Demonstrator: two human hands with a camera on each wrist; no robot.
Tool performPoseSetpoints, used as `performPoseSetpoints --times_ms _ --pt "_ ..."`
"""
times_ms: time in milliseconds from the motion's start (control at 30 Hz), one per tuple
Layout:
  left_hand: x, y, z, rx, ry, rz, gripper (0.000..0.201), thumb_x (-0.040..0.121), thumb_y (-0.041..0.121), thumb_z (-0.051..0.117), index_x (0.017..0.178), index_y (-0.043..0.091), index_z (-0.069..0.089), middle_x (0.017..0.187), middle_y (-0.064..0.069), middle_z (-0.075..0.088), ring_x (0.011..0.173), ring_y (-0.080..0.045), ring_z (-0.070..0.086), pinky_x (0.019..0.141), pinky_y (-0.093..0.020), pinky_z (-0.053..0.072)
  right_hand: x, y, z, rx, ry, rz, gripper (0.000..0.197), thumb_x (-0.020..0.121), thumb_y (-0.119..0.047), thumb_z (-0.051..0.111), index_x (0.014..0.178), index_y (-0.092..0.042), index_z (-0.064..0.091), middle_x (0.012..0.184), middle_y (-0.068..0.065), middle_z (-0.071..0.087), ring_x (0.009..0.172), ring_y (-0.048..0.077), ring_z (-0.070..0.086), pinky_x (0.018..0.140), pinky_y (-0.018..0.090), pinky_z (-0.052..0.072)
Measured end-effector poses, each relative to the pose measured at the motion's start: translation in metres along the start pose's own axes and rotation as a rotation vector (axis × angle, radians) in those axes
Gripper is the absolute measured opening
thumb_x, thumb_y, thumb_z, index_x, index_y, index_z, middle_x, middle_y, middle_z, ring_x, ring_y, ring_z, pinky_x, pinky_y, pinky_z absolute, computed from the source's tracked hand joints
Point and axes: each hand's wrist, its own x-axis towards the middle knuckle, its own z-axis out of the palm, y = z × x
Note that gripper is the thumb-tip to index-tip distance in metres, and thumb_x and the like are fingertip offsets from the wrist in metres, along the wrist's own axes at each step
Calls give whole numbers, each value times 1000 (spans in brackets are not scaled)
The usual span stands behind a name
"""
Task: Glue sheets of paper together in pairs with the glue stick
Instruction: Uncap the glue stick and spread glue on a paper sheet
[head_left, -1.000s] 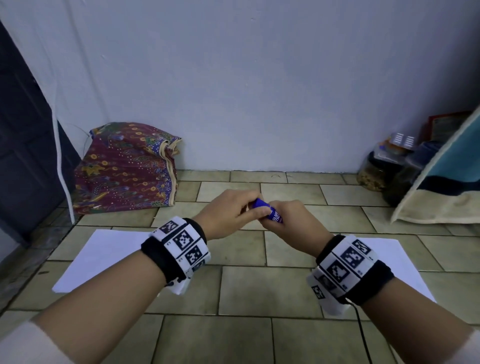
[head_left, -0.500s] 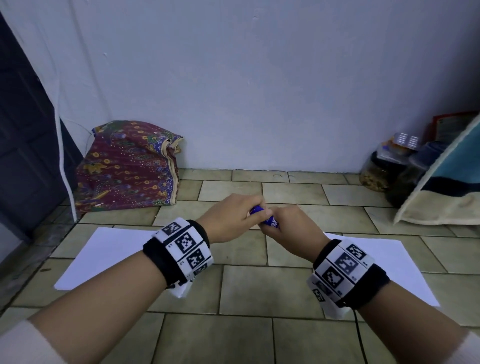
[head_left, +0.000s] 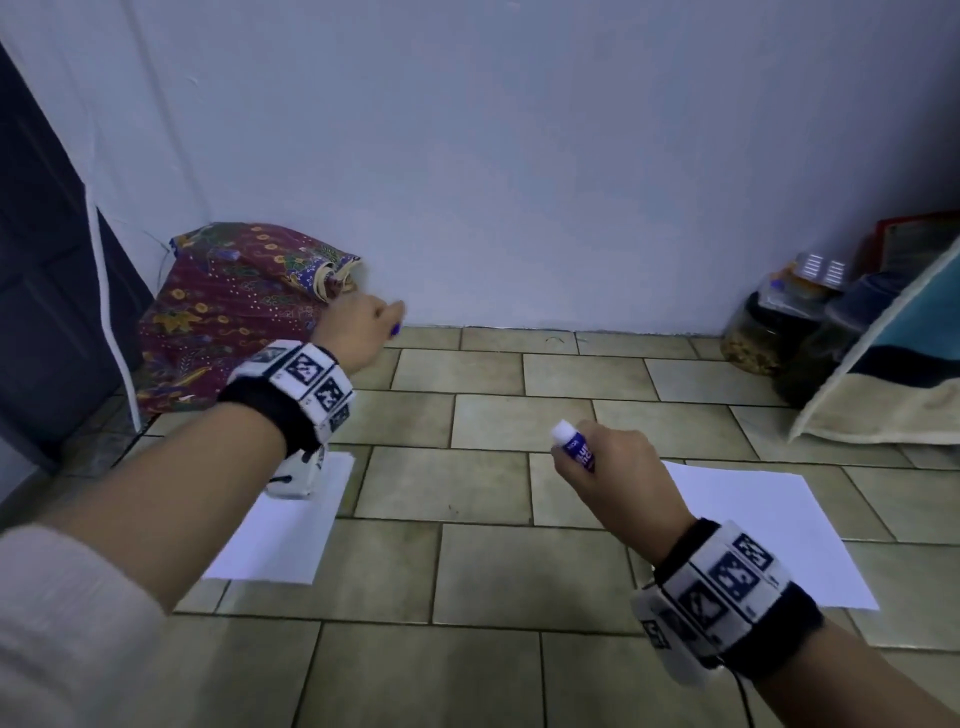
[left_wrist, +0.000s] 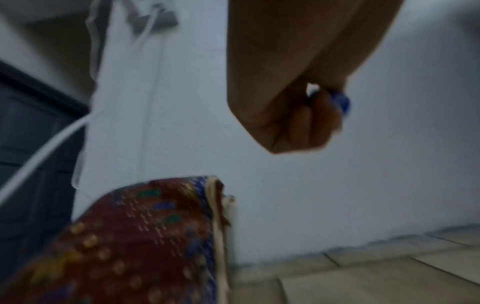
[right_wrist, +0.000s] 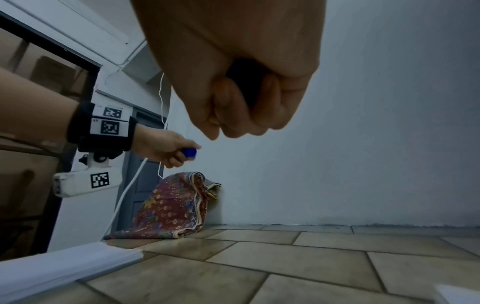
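Right hand (head_left: 615, 470) grips the uncapped glue stick (head_left: 574, 446); left hand (head_left: 358, 328) pinches its blue cap (right_wrist: 189, 152) above the floor's far-left corner

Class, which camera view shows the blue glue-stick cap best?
The right wrist view: the blue cap shows sharp and round-ended, pinched in the left hand. The left wrist view shows it blurred and half hidden by fingers; the head view shows only a sliver.

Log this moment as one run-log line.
left hand: holds blue cap, raised | right hand: grips glue stick, tip exposed | papers: flat on floor, apart | glue: not yet applied
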Motion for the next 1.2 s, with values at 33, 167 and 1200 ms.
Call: performPoseSetpoints --times_ms 33,167,1200 --pt "2 3 9 -6 -63 0 41 100 28 45 64 9 50 62 -6 47 67 -26 50 56 -33 31 2 0 2 69 0 -1 41 94 -33 51 62 -23 28 54 -5 38 50 12 36 47 24 25" --pt "11 1 48 126 -224 -15 21 87 26 69 95 7 64 92 -9 61 93 -25 58 72 -26 40 7 -7 12 308 -15 5 37 90 -24 54 62 -17 30 54 -6 34 49 11 29 48 23 24" --pt "-74 62 81 -937 -431 55 19 85 26 69 71 13 67 77 -8 67 61 -4 57 56 -18 44 28 -5 46 804 222 -12 63 80 -8 72 133 -22 40 94 -5 57 79 18 65 73 23 53"
